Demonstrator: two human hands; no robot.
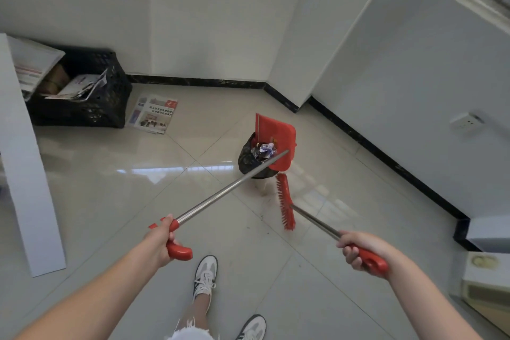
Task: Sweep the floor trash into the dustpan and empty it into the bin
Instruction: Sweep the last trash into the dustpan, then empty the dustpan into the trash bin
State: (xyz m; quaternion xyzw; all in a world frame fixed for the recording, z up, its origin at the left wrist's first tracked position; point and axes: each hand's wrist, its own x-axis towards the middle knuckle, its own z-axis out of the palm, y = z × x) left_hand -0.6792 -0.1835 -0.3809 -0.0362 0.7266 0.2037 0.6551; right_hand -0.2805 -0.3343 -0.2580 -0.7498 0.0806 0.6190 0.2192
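My left hand [160,240] grips the red handle of a long metal pole that ends in a red dustpan [277,132]. The dustpan is tilted up over a small bin [247,159] lined with a black bag, and crumpled wrappers [263,149] lie in the bin's mouth. My right hand [358,247] holds the red grip of a broom. Its red brush head [285,201] hangs just right of the bin, close to the tiled floor. The two metal poles cross in front of me.
A black plastic crate [91,96] of papers stands at the back left with a newspaper [153,114] on the floor beside it. A white panel [24,174] leans at the left. White walls with black skirting close the back and right. My shoes [205,276] are below.
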